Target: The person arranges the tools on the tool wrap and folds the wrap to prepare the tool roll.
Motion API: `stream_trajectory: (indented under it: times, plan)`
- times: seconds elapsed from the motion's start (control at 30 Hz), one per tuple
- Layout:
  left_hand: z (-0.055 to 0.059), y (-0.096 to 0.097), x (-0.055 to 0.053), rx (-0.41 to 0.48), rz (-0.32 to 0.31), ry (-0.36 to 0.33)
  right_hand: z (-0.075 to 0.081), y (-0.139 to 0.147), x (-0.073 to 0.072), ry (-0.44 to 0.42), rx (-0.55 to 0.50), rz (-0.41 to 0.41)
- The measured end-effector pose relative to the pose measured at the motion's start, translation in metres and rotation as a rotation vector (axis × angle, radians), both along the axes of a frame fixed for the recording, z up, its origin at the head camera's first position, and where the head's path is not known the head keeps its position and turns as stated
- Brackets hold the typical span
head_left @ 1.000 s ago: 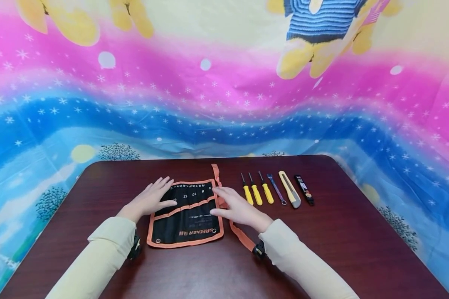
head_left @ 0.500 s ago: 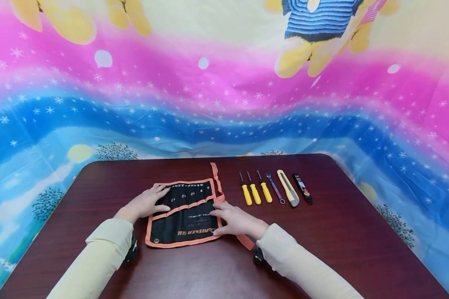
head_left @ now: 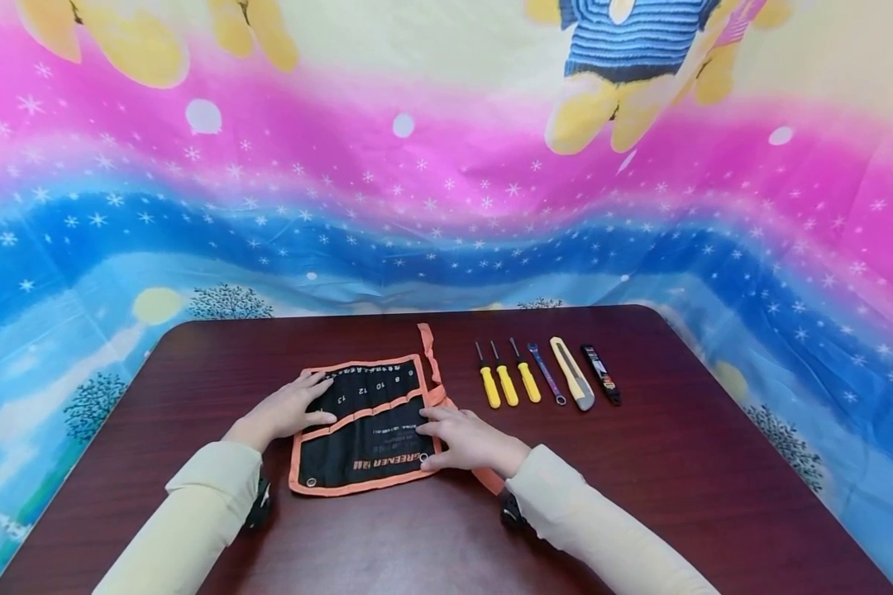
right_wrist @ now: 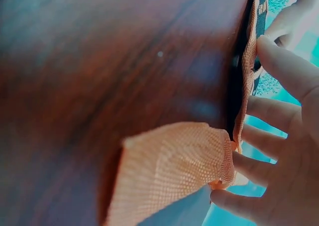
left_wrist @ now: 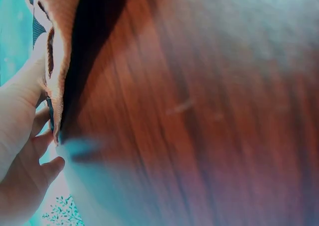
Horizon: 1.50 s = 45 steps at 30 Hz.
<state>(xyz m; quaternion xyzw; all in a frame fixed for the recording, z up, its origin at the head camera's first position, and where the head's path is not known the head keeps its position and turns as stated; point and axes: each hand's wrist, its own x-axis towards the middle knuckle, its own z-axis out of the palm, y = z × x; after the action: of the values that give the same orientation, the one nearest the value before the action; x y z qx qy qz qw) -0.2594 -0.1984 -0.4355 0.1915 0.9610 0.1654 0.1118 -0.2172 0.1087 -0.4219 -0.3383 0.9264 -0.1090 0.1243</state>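
Note:
A black fabric tool pouch (head_left: 342,454) with orange trim and numbered pockets lies flat on the table. My left hand (head_left: 286,411) rests on its left edge, thumb and fingers extended over the fabric. At the right edge, my right hand (head_left: 476,440) touches the pouch with spread fingers, its thumb near the lower right corner. An orange strap (head_left: 429,351) runs along that side, partly under the right hand. The right wrist view shows the strap (right_wrist: 174,161) folded below straight fingers. In the left wrist view, the left hand (left_wrist: 22,141) is at the orange trim (left_wrist: 62,52).
Right of the pouch, a row holds several yellow-handled screwdrivers (head_left: 508,388), a combination wrench (head_left: 547,376), a yellow utility knife (head_left: 571,376) and a black flat pack (head_left: 603,377). A printed cloth (head_left: 446,264) hangs behind the dark wooden table (head_left: 387,545).
My right hand has slid toward me along the pouch's right edge. The left hand has drawn back slightly down the left edge. The pouch has hardly moved.

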Motion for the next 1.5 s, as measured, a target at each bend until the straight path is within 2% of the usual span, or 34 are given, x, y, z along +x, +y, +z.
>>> stream_trajectory:
  times: [0.2, 0.43, 0.77, 1.03, 1.27, 1.5]
  plan:
    - [0.0, -0.005, 0.006, 0.004, 0.001, 0.009, 0.001, -0.003, -0.001, 0.008, 0.005, 0.005]
    - [0.001, -0.009, 0.016, -0.037, 0.027, 0.008, 0.005, -0.006, 0.0, 0.004, 0.005, 0.02]
    - [0.008, -0.014, 0.039, -0.086, 0.078, 0.001, 0.005, -0.014, -0.007, 0.01, 0.015, 0.039]
    - [0.017, -0.015, 0.054, -0.157, 0.112, -0.022, 0.003, -0.018, -0.013, 0.064, -0.004, 0.057]
    - [0.022, -0.016, 0.062, -0.209, 0.106, 0.045, 0.0, -0.019, -0.016, 0.105, -0.052, 0.042]
    - [0.024, -0.015, 0.064, -0.237, 0.116, 0.092, 0.002, -0.021, -0.018, 0.129, -0.075, 0.024]
